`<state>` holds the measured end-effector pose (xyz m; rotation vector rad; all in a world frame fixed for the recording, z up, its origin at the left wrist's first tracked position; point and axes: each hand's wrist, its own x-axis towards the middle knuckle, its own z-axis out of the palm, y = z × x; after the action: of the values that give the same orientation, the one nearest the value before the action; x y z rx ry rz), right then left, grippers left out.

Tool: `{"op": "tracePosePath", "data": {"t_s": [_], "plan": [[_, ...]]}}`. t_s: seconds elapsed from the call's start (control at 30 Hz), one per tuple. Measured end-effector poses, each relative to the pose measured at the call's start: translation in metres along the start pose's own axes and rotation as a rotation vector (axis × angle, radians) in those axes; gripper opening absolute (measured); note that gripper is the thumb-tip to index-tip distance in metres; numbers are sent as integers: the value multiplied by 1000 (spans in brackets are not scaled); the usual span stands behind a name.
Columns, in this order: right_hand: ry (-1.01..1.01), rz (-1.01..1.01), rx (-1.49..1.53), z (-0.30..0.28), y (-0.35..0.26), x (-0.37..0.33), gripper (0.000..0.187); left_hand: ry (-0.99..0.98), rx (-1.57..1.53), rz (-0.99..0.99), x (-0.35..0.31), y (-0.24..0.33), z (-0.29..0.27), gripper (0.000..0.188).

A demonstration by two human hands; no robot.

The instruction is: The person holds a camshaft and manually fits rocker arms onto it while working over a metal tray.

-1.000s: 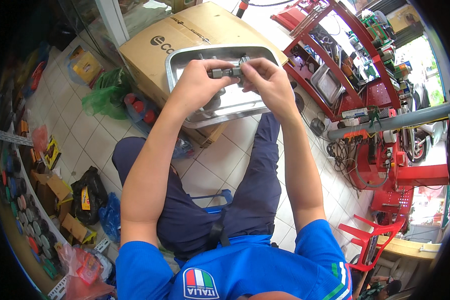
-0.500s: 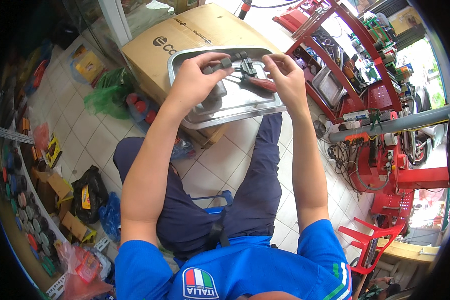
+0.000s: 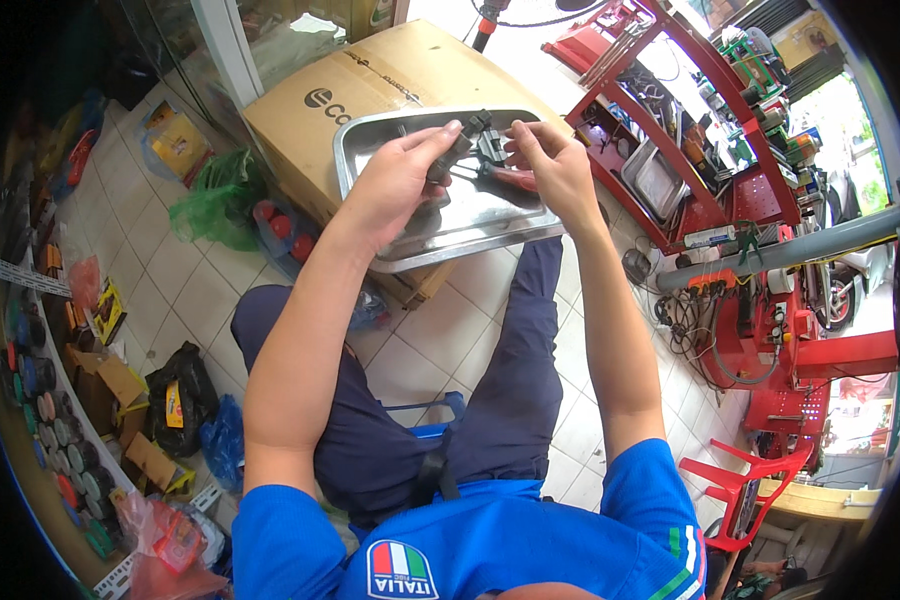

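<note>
My left hand [image 3: 398, 182] is closed around a dark, blocky metal part [image 3: 457, 158], holding it over a shallow silver metal tray [image 3: 390, 262]. Opposite it, my right hand [image 3: 558, 172] has its fingers curled in, with the thumb close to the fingertips. Those fingertips are beside a second dark, notched part [image 3: 490, 150]; whether they grip it is hard to make out. A tool with a red handle [image 3: 515, 179] lies in the tray, partly covered by my right hand. Another greyish part in the tray is mostly hidden under my left hand.
Beneath the tray stands a large cardboard box [image 3: 410, 70]. A red tool rack [image 3: 660, 120] and red machine [image 3: 760, 340] are on the right, near a red plastic chair [image 3: 740, 490]. Green netting [image 3: 215, 200] and a black bag [image 3: 182, 395] lie on the left floor.
My right hand has moved slightly left and its fingers have curled in toward the dark part. My left hand has turned, and the part it holds now tilts upward.
</note>
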<state>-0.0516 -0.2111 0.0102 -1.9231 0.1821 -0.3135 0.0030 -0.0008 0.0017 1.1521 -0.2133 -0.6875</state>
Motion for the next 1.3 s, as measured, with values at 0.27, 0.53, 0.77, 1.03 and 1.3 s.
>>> {"op": "tracePosePath", "data": {"t_s": [0.27,0.53,0.77,1.03,1.3], "plan": [[-181,-11,113,19,-10,-18,59,-79,-245,-63,8,-7,5,39],[-233,95,322,33,-12,-12,69,-121,-226,30,15,-6,17,68],[-146,241,615,48,-12,-13,71,31,16,31,7,2,28,58],[-39,322,953,37,-6,-10,51,105,230,194,8,5,37,45],[106,169,881,18,-4,12,51,230,468,332,19,-9,38,30]]}}
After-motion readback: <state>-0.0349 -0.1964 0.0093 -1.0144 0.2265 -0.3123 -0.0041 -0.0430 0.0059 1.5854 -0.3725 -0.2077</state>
